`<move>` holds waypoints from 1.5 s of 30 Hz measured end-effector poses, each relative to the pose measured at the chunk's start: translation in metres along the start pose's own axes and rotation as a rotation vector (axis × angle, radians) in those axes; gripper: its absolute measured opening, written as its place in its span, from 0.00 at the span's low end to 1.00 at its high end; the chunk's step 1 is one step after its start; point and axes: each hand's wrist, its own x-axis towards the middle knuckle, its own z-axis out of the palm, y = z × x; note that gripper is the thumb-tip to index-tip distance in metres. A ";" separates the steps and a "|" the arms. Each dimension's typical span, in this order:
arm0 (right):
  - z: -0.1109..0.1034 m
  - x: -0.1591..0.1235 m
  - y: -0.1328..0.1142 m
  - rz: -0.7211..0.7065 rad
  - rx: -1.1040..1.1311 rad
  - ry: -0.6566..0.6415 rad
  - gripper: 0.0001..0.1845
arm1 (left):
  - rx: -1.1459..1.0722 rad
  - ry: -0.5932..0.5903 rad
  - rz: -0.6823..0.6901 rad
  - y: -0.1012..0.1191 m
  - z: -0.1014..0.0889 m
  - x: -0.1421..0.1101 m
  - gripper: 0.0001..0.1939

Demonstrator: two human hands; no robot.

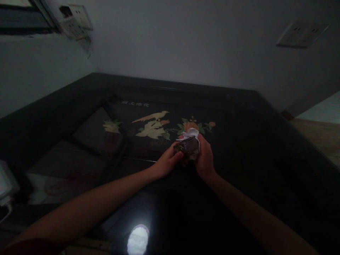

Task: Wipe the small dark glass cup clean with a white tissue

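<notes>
Both arms reach forward from the lower corners and converge above a glossy black surface (239, 152), the hands meeting close together near the middle. The left hand (168, 161), its forearm slanting in long and low, is closed on the left end of a small dark item (189, 146), thumb laid along the near face. The right hand (205, 158), wrist bent upward, is curled round a crumpled white tissue (192, 133), which lies against the item's far edge and right side; the right fingertips are hidden. The item sits between the two hands, just in front of a painted orange flower (190, 125). A painted bird (156, 116) spreads to the left, and a wall socket (302, 33) shows at upper right in dim light.
</notes>
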 end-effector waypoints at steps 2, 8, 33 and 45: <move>-0.003 0.001 -0.004 -0.053 -0.012 -0.006 0.22 | -0.002 -0.008 0.007 -0.001 0.000 0.000 0.34; -0.013 0.007 -0.026 -0.503 -0.292 -0.224 0.18 | 0.029 0.034 0.020 0.000 0.001 0.001 0.32; 0.000 0.004 -0.008 0.069 0.059 0.022 0.22 | 0.009 0.023 -0.009 0.000 0.000 0.000 0.34; -0.014 0.006 -0.034 -0.638 -0.524 -0.287 0.15 | 0.069 0.058 -0.007 0.001 0.003 0.002 0.32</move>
